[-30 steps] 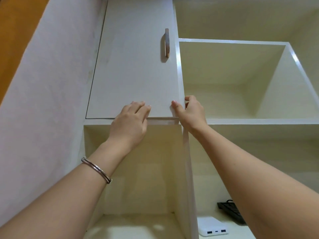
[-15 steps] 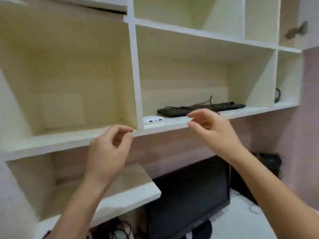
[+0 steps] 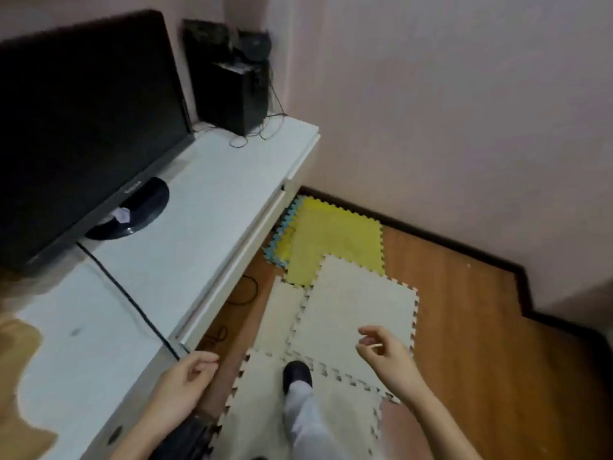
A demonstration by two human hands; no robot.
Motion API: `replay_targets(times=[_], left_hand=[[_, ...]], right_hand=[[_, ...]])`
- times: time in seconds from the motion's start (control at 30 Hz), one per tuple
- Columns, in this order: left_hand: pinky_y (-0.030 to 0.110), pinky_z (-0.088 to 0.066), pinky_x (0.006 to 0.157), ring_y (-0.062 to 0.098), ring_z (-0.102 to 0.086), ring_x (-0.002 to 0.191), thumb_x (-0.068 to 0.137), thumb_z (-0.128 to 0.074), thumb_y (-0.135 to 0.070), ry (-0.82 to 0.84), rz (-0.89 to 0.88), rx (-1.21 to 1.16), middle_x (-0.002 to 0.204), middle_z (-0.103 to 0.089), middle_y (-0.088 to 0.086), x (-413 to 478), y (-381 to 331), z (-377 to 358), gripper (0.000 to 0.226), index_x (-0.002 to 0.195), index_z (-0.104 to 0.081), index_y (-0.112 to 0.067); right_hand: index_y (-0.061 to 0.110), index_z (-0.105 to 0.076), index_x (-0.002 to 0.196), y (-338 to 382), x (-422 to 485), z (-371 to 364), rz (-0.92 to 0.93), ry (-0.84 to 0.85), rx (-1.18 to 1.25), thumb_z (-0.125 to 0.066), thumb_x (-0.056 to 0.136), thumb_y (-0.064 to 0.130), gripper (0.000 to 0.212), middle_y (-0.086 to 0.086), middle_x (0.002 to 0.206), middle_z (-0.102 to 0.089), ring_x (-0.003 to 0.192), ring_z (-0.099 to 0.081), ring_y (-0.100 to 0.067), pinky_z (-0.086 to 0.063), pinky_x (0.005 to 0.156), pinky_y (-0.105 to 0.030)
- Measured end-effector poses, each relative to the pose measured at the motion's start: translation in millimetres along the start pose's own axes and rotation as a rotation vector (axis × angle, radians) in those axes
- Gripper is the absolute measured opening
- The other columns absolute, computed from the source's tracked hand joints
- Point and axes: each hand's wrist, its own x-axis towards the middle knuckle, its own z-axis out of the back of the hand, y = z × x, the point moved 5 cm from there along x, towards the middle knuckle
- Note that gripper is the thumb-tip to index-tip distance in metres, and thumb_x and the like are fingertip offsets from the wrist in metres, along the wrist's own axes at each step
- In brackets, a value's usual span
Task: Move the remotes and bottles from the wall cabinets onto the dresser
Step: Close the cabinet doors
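The white dresser [image 3: 205,200] runs from the lower left to the upper middle of the head view, with no remote or bottle visible on its top. My left hand [image 3: 185,390] hovers at the dresser's front edge, fingers loosely curled and holding nothing. My right hand [image 3: 388,360] is out over the floor mats, fingers apart and empty. The wall cabinets are out of view.
A black monitor [image 3: 83,127] on a round stand fills the dresser's left side, its cable [image 3: 132,303] trailing to the front edge. A black speaker [image 3: 235,91] with loose wires stands at the far end. Foam puzzle mats [image 3: 351,303] cover the wooden floor; my foot [image 3: 297,375] is on them.
The view has swung down from the wall cabinets to the dresser and floor. Both hands have dropped from the cabinet door and shelves to waist height, still empty.
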Motion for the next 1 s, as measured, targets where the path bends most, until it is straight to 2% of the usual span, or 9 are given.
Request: replay_targets(times=[0.1,0.33,0.47,0.63,0.73,0.8,0.87,0.93,1.0], left_hand=[[0.042,-0.047,0.096,0.028,-0.066,0.093,0.087,-0.061,-0.010,0.143,0.131,0.085,0.091,-0.070,0.006,12.8,37.0,-32.3,0.021,0.078,-0.065,-0.029],[0.044,-0.043,0.102,0.031,-0.062,0.099,0.085,-0.063,-0.013,0.188,0.411,0.072,0.102,-0.068,0.016,28.7,57.4,-54.7,0.005,0.081,-0.066,-0.014],[0.036,-0.038,0.093,0.032,-0.057,0.099,0.089,-0.055,-0.002,0.129,0.513,-0.014,0.111,-0.061,0.021,61.9,32.0,-73.0,0.018,0.104,-0.061,0.005],[0.041,-0.040,0.094,0.029,-0.057,0.091,0.093,-0.050,-0.010,0.116,0.593,-0.041,0.110,-0.061,0.015,117.3,-23.5,-108.1,0.026,0.117,-0.057,-0.004],[0.040,-0.042,0.094,0.028,-0.057,0.102,0.094,-0.049,-0.015,0.106,0.548,-0.013,0.116,-0.060,0.012,155.4,-63.1,-130.1,0.027,0.119,-0.057,-0.008],[0.032,-0.045,0.080,0.024,-0.057,0.100,0.093,-0.050,-0.017,0.129,0.482,0.002,0.114,-0.060,0.009,178.1,-92.4,-143.1,0.026,0.118,-0.057,-0.011],[0.027,-0.043,0.073,0.022,-0.058,0.103,0.092,-0.051,-0.019,0.127,0.420,0.018,0.115,-0.061,0.007,198.8,-116.6,-150.3,0.018,0.108,-0.059,-0.017],[0.030,-0.042,0.085,0.024,-0.057,0.111,0.091,-0.053,-0.019,0.113,0.378,0.017,0.118,-0.060,0.006,216.5,-136.0,-153.2,0.011,0.098,-0.060,-0.023],[0.034,-0.040,0.093,0.025,-0.056,0.115,0.091,-0.053,-0.019,0.099,0.378,0.018,0.121,-0.061,0.007,237.2,-145.0,-156.2,0.012,0.098,-0.061,-0.024]], right_hand=[[0.025,-0.056,0.102,-53.1,-14.3,5.2,-0.172,-0.043,0.015,-0.058,0.087,0.015,0.018,-0.003,0.097,-0.063,0.075,-0.057,-0.006,-0.043,0.061,-0.009],[0.005,-0.058,0.116,-136.4,-18.5,5.8,-0.456,0.013,-0.027,-0.055,0.089,0.011,0.028,-0.011,0.102,-0.062,0.074,-0.054,-0.008,-0.042,0.056,-0.010],[-0.001,-0.053,0.119,-166.9,2.9,17.8,-0.605,0.030,0.072,-0.053,0.090,0.007,0.030,-0.005,0.088,-0.056,0.081,-0.054,-0.018,-0.039,0.059,-0.013],[-0.003,-0.054,0.115,-183.0,47.5,68.8,-0.805,-0.019,0.222,-0.050,0.092,0.008,0.026,-0.009,0.082,-0.056,0.064,-0.052,-0.018,-0.035,0.052,-0.024],[-0.004,-0.055,0.106,-178.8,85.1,110.8,-0.831,-0.024,0.243,-0.047,0.094,0.013,0.022,-0.009,0.081,-0.055,0.063,-0.051,-0.018,-0.038,0.056,-0.028],[-0.003,-0.055,0.104,-171.4,115.7,136.7,-0.797,-0.035,0.259,-0.044,0.096,0.015,0.023,-0.011,0.086,-0.055,0.070,-0.052,-0.020,-0.050,0.081,-0.047],[-0.002,-0.058,0.101,-160.4,147.6,158.5,-0.753,-0.059,0.273,-0.044,0.096,0.014,0.021,-0.011,0.090,-0.055,0.076,-0.052,-0.021,-0.040,0.101,-0.054],[-0.001,-0.058,0.099,-147.7,178.2,172.7,-0.703,-0.085,0.304,-0.047,0.094,0.011,0.017,-0.013,0.090,-0.055,0.073,-0.053,-0.020,-0.042,0.096,-0.055],[0.000,-0.058,0.104,-136.4,209.4,180.7,-0.664,-0.092,0.328,-0.050,0.092,0.008,0.017,-0.017,0.094,-0.059,0.068,-0.054,-0.017,-0.048,0.071,-0.042]])
